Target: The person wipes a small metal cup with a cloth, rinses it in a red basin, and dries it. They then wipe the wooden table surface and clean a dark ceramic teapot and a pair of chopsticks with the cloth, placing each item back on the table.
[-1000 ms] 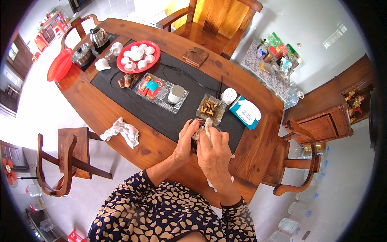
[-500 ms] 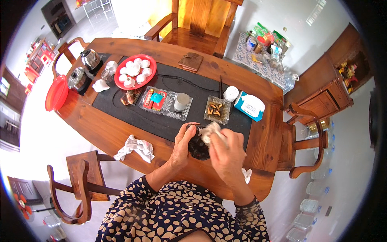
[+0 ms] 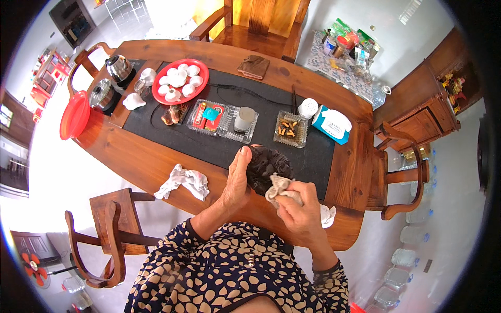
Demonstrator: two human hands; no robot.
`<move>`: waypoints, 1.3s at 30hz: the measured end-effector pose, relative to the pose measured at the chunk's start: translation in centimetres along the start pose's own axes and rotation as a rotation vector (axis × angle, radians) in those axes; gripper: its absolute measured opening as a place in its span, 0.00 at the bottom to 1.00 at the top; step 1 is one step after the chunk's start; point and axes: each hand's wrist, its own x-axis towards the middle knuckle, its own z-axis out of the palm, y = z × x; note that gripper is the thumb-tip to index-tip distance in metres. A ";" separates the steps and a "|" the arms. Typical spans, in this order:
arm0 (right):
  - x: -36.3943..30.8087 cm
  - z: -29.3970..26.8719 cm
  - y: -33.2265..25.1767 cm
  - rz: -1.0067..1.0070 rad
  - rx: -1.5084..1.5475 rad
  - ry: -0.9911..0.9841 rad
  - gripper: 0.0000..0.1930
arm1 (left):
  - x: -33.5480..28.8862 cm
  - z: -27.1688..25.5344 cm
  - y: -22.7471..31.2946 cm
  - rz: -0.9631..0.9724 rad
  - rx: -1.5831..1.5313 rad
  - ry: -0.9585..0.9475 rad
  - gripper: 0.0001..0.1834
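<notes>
My left hand (image 3: 237,180) holds a dark, glossy piece with a carved-looking surface (image 3: 267,166), its thumb along the near side and its other fingers mostly hidden behind. What kind of thing this is I cannot make out. Bunched in the closed fingers of my right hand (image 3: 304,211) is a greyish-white cloth (image 3: 279,187), touching the lower right edge of the dark piece. Both hands are over the near edge of the wooden table (image 3: 138,148). A crumpled white cloth (image 3: 183,182) lies on the left, and another white piece (image 3: 327,215) shows beside my right hand.
On the black tea tray (image 3: 209,156) stand a red plate of white cups (image 3: 204,67), clear trays with small items (image 3: 222,122), and an ashtray with cigarette butts (image 3: 290,138). Farther out are a tissue box (image 3: 332,125), a brown wallet (image 3: 254,67) and a kettle (image 3: 119,69).
The dark piece has been tilted so its broad carved face shows. My right hand with the cloth has moved down and right, from its top to its lower edge. The view has shifted slightly.
</notes>
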 end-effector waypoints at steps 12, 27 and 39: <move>5.3 -0.7 -0.5 0.062 0.067 -0.057 0.17 | -2.6 -0.1 0.3 0.015 -0.057 -0.200 0.23; 1.0 -2.1 0.7 -0.001 0.024 -0.096 0.17 | -1.4 0.6 -1.4 -0.079 -0.042 -0.124 0.17; -0.5 -2.2 1.2 -0.092 -0.058 -0.110 0.19 | -1.7 1.0 -1.8 0.021 0.044 -0.072 0.20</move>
